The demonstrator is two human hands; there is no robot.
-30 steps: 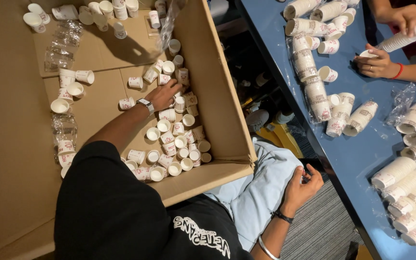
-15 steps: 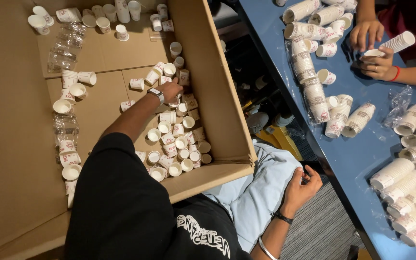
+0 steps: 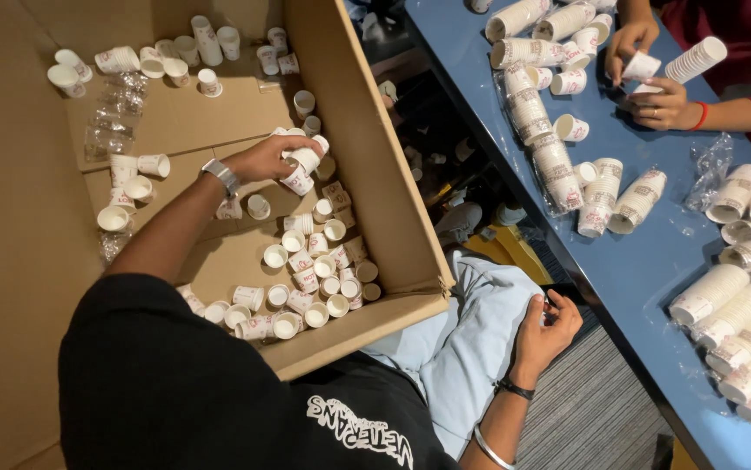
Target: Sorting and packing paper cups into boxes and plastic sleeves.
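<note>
My left hand [image 3: 264,159] reaches into a large cardboard box [image 3: 393,218] and is closed on a few small white paper cups [image 3: 302,164] with red print, lifted just above the box floor. A silver watch sits on that wrist. Many loose cups of the same kind [image 3: 310,270] lie below the hand along the box's right wall. My right hand [image 3: 545,326] rests on my light blue trouser leg, outside the box, fingers loosely curled, holding nothing that I can make out.
More loose cups [image 3: 175,52] and crumpled clear plastic wrap [image 3: 110,130] lie at the box's far end. A blue table [image 3: 654,261] on the right carries stacked cup sleeves [image 3: 541,130]. Another person's hands [image 3: 654,96] handle a cup stack at its far side.
My left hand has closed on a few cups and lifted them off the pile, moving slightly toward the far end. The other person's hands have shifted along their stack.
</note>
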